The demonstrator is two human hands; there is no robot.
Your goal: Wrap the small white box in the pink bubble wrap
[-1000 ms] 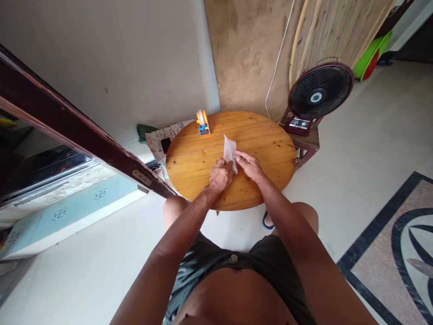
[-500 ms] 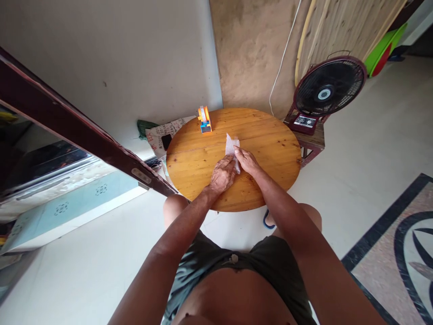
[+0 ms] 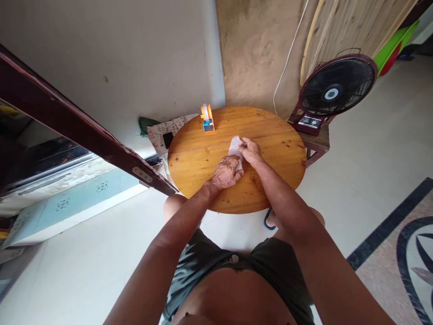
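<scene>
A small whitish, translucent bundle that looks like bubble wrap [image 3: 234, 145] lies near the middle of the round wooden table [image 3: 196, 164]. Across its lower end rests my left hand [image 3: 226, 172], with the fingers curled over it and holding it against the wood. My right hand [image 3: 251, 150] pinches its upper right edge between thumb and fingers. Whatever is inside the wrap is hidden. Beyond the hands, toward the wall, an orange and blue tape dispenser [image 3: 207, 118] stands upright on the table.
To the right, a dark red fan [image 3: 333, 93] sits on a wooden stool [image 3: 316, 139]. A dark phone-like object [image 3: 168, 140] lies on a printed sack [image 3: 155, 134] left of the table. A dark door frame [image 3: 84, 131] slants down at the left. My knees flank the table's near edge.
The wrap's pointed upper flap has been folded down, so the bundle now has a rounder top. My right hand has shifted slightly up and right along its edge.
</scene>
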